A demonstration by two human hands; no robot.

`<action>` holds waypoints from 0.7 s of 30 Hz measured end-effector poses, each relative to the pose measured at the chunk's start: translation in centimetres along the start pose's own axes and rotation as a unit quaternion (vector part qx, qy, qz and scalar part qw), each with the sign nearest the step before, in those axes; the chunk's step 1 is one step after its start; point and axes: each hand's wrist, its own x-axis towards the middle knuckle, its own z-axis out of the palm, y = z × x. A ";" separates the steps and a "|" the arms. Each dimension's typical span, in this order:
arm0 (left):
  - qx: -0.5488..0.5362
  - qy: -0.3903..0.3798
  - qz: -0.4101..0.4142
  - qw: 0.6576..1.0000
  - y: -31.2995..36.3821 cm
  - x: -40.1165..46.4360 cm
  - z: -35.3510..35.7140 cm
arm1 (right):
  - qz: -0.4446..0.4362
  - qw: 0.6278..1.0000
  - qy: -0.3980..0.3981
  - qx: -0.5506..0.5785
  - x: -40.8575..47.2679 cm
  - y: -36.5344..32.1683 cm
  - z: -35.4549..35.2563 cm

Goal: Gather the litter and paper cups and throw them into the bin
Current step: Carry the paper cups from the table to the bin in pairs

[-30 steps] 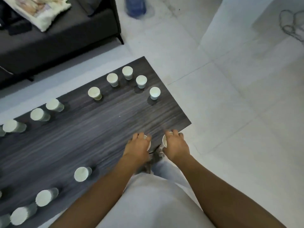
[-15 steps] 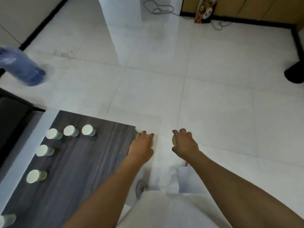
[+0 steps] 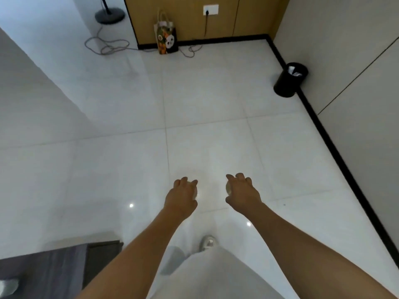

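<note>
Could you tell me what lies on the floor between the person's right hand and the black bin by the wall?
In the head view, only bare white floor tile separates the right hand, which grips a paper cup, from the black bin.

— Can you read anything from here? A label, a brand, a number?

— No, nothing legible. The printed paper gift bag (image 3: 166, 37) leaning against the wooden cabinet (image 3: 183, 18) carries pictures only, a panda face and some orange shapes, no words I can make out.

— What about the white wall socket plate (image 3: 210, 10)?

— Plain, no marking to be seen.

— And the round black waste bin (image 3: 290, 79) by the wall?

— Bare black side, no sign on it.
</note>
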 end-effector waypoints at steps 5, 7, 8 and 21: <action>0.028 -0.028 0.056 0.998 6.2 8.0 -1.6 | 0.066 0.996 0.003 0.052 3.5 6.8 -2.7; 0.040 -0.043 0.077 0.995 8.3 11.2 -2.2 | 0.089 0.994 0.007 0.065 5.1 9.0 -3.7; 0.047 -0.052 0.089 0.994 9.5 13.4 -2.7 | 0.102 0.992 0.012 0.074 6.3 10.3 -4.5; 0.092 -0.082 0.188 0.974 23.0 41.8 -12.7 | 0.190 0.971 0.076 0.127 27.0 21.7 -22.9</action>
